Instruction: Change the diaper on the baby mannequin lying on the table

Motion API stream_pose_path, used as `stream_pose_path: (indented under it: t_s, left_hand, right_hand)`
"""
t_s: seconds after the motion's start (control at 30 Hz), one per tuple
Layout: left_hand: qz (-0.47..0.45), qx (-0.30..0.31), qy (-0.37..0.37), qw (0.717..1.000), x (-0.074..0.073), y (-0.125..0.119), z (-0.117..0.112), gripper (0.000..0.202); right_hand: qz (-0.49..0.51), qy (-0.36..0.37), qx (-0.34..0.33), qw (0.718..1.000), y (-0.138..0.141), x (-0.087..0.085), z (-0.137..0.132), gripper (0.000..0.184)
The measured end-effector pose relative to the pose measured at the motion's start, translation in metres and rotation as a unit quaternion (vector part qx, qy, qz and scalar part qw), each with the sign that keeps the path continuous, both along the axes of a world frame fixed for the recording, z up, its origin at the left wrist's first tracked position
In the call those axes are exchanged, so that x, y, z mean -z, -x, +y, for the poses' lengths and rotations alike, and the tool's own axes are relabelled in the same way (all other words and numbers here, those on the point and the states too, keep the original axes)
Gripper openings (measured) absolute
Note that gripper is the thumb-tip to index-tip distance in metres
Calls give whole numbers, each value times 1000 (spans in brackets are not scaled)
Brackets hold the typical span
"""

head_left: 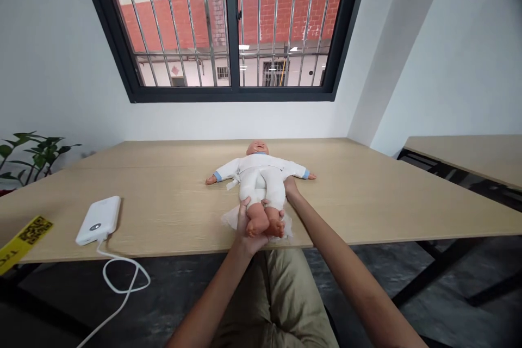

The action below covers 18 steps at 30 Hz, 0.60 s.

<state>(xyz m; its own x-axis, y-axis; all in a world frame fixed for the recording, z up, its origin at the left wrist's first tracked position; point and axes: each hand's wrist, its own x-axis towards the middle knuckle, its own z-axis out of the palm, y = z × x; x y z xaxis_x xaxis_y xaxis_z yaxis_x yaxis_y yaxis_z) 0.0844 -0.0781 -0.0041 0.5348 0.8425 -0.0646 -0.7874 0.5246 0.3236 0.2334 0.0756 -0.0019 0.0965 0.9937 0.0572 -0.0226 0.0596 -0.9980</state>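
A baby doll (pixel 261 168) lies on its back on the wooden table, head toward the window and feet toward me. It wears a white top with blue cuffs, and its arms are spread wide. My left hand (pixel 248 234) is closed around the doll's lower legs from below, with a finger showing between them. Against the doll's hip on the right rests my right hand (pixel 290 189), its fingers hidden behind or under the body. Thin white material (pixel 231 217) lies beneath the legs and sticks out on both sides.
The wooden table (pixel 163 190) runs back to the wall under a barred window (pixel 232 93). At the left lie a white power bank (pixel 100 220) with a cable (pixel 126 288) hanging off the edge, and a yellow strip (pixel 24 242). A plant (pixel 38 155) stands beyond; another table (pixel 468 155) is at right.
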Motion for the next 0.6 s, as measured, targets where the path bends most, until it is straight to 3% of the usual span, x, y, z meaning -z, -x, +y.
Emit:
stream_pose_path:
  t_s: [0.1,0.2,0.3,0.37,0.47,0.6]
  left_hand:
    - [-7,-16,44,999,7,1,-3,39]
    - [-7,-20,60,998,4,1,-4,40]
    - [0,-16,46,999,-4,2,-4,41]
    - [0,-8,31,999,-9,4,-2,41]
    - [3,14,17,1000,-11,7,2,43]
    - [0,7,15,1000,-6,9,1,43]
  right_hand:
    - [-160,-79,100,979,-14,18,18,31]
    - [-260,-91,151,949,-23,30,26,47]
    - [-336,-93,202,915,-29,33,23,68]
    - [-371,-114,220,895,-30,32,17,72]
    - [-399,-187,249,862,-30,27,0,68]
    - [-418,-268,202,844,-29,23,-30,30]
